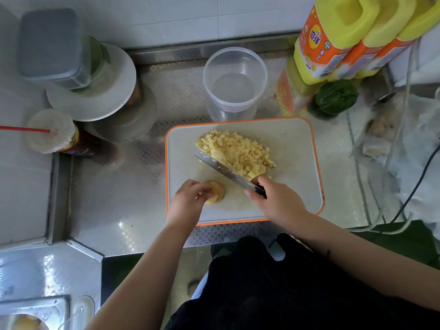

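Fig.: cutting board point(297, 144) mid-counter point(119, 210). On board: diced pile point(238, 151) toward 12 o'clock; knife point(223, 169) against pile's 7 o'clock edge; sliced piece point(217, 190) at 8 o'clock, under left hand point(188, 201); right hand point(276, 198) on knife handle, 5 o'clock. Off board: tub point(234, 86) at 12 o'clock; bottles point(345, 44) at 2 o'clock; cup point(50, 132) at 9 o'clock.

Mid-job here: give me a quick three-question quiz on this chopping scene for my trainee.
1. True or false: the right hand grips the knife.
2. What does the left hand hold?
3. Fill in: the diced pile lies on the ___-rimmed cutting board.
Key: 1 true; 2 the uncut yellow piece; 3 orange.
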{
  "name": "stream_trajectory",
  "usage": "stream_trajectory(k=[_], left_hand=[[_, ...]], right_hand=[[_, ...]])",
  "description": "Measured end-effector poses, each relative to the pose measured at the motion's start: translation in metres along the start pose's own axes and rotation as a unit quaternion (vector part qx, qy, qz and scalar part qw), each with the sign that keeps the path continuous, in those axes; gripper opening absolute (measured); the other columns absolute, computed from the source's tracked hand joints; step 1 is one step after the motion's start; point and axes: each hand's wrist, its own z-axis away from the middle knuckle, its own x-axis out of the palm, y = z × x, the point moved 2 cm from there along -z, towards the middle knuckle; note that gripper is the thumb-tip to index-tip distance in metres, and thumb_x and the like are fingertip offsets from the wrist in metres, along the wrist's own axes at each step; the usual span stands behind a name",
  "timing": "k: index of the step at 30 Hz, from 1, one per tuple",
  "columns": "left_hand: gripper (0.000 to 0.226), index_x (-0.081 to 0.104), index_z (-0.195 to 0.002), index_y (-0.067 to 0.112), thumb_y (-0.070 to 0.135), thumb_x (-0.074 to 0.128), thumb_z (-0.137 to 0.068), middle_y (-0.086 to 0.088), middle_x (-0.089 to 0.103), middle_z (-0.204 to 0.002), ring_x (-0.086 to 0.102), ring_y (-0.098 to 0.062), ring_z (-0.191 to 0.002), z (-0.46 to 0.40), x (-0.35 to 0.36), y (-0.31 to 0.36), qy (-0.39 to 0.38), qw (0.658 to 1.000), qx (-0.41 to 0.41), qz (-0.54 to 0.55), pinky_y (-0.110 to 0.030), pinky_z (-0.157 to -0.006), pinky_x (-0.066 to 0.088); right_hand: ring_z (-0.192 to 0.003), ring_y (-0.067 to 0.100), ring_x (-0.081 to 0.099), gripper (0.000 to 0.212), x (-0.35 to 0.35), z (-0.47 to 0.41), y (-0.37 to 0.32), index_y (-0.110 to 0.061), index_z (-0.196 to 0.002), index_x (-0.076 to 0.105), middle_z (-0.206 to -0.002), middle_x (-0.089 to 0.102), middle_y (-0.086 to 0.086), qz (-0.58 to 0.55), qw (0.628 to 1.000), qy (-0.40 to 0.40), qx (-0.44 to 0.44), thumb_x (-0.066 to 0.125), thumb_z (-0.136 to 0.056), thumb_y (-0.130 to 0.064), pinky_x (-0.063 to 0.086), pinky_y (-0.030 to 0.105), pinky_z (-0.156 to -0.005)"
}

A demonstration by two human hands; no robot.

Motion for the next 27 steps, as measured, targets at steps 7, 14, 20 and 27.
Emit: stream_trajectory(k=[7, 14, 20, 27], left_hand=[[0.018, 0.072, -0.109, 0.025, 0.023, 0.066, -0.093, 0.010, 0.057, -0.103, 0.056, -0.015, -0.097, -0.008, -0.003, -0.001, -0.024, 0.996, 0.030, -0.078, -0.033, -0.082, 0.047], [0.040, 0.063, -0.124, 0.026, 0.032, 0.073, -0.086, 0.009, 0.050, -0.128, 0.044, -0.014, -0.119, 0.000, -0.002, -0.001, -0.040, 0.984, 0.067, -0.158, -0.034, -0.092, 0.044], [0.034, 0.067, -0.120, 0.021, 0.028, 0.073, -0.087, 0.006, 0.060, -0.125, 0.055, -0.018, -0.115, -0.001, 0.003, -0.001, 0.006, 0.981, 0.096, -0.167, -0.037, -0.086, 0.052], [0.040, 0.069, -0.108, 0.015, 0.031, 0.083, -0.075, -0.001, 0.063, -0.115, 0.063, -0.025, -0.104, 0.001, 0.008, 0.000, 0.038, 0.969, 0.120, -0.211, -0.043, -0.068, 0.059]], right_hand=[[-0.062, 0.014, 0.057, 0.027, 0.000, -0.003, -0.001, -0.025, -0.105, 0.048, -0.071, 0.055, -0.010, -0.004, 1.000, -0.008, -0.003, 0.046, -0.095, -0.050, 0.044, 0.031, -0.056], [-0.058, 0.014, 0.053, 0.025, -0.002, -0.007, -0.002, -0.024, -0.100, 0.046, -0.066, 0.051, -0.008, 0.011, 1.000, -0.005, -0.013, 0.047, -0.096, -0.049, 0.040, 0.031, -0.053], [-0.052, 0.015, 0.049, 0.026, 0.001, -0.014, -0.004, -0.021, -0.095, 0.045, -0.062, 0.049, -0.006, 0.061, 0.998, -0.019, -0.025, 0.045, -0.097, -0.048, 0.035, 0.031, -0.048], [-0.048, 0.016, 0.044, 0.028, 0.003, -0.023, -0.009, -0.019, -0.091, 0.043, -0.059, 0.047, -0.003, 0.090, 0.995, -0.037, -0.025, 0.044, -0.097, -0.047, 0.030, 0.029, -0.045]])
